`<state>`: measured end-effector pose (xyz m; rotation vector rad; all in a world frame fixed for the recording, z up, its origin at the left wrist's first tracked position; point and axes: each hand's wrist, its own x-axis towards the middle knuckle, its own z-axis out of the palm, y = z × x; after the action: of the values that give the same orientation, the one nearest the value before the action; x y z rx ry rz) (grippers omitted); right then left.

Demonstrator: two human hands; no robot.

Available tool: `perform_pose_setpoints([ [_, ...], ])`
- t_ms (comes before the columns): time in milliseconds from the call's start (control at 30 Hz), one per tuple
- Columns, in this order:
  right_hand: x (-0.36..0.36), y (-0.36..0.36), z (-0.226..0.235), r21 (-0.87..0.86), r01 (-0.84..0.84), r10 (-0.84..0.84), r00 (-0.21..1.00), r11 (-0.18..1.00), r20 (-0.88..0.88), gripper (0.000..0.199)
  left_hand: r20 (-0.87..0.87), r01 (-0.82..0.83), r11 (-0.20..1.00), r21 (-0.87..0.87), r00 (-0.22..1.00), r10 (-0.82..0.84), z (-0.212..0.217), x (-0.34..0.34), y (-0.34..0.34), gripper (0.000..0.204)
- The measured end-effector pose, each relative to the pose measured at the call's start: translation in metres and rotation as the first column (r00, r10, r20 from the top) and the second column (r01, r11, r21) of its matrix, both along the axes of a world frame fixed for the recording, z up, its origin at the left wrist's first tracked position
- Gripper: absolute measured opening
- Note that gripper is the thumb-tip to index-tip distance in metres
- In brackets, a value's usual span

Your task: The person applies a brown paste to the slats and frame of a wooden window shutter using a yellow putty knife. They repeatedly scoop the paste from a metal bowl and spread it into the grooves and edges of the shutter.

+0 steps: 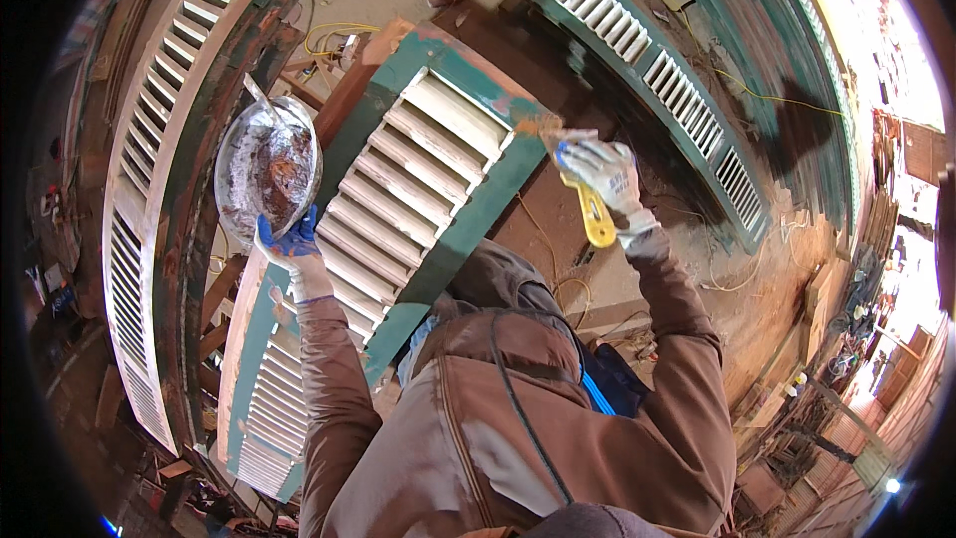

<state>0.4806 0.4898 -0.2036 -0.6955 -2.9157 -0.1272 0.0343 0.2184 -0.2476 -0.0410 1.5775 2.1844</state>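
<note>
My left hand point(291, 245), in a white glove with blue fingers, grips the lower rim of a shallow, foil-like metal bowl point(239, 179). Brown paste is smeared inside it, and a light-coloured stick point(257, 92) leans over the far rim. In my gloved right hand point(603, 175) is a putty knife with a yellow handle point(597, 217). Its blade reaches a brown smeared patch point(538, 126) at the far right corner of a green louvered shutter point(495, 90). Cream slats point(398, 179) fill the shutter, which slants in front of me between both hands.
A cream-framed louvered shutter point(139, 209) stands along the left. Another green shutter point(637, 65) lies at the far right, with more green panels point(737, 20) beyond. A yellow cord point(777, 98) crosses there. Wood scraps and clutter point(846, 359) line the right side.
</note>
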Motion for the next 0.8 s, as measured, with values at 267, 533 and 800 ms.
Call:
perform_pose_setpoints([
  [267,-0.014,0.021,0.038,-0.181,0.072,-0.121,0.953,0.981,-0.278,0.037,0.103,-0.03,0.998,-0.055,0.994,0.036,-0.002,-0.012,-0.003,0.055],
  [533,0.002,0.0,0.03,-0.182,0.0,-0.01,0.998,0.983,-0.055,0.029,0.099,-0.023,1.0,0.001,0.995,0.023,0.01,-0.005,0.002,0.056],
  [800,-0.01,0.02,-0.003,-0.087,0.102,-0.111,0.988,0.991,-0.107,0.039,0.139,-0.015,0.998,0.057,0.99,0.007,-0.005,-0.009,0.002,0.057],
])
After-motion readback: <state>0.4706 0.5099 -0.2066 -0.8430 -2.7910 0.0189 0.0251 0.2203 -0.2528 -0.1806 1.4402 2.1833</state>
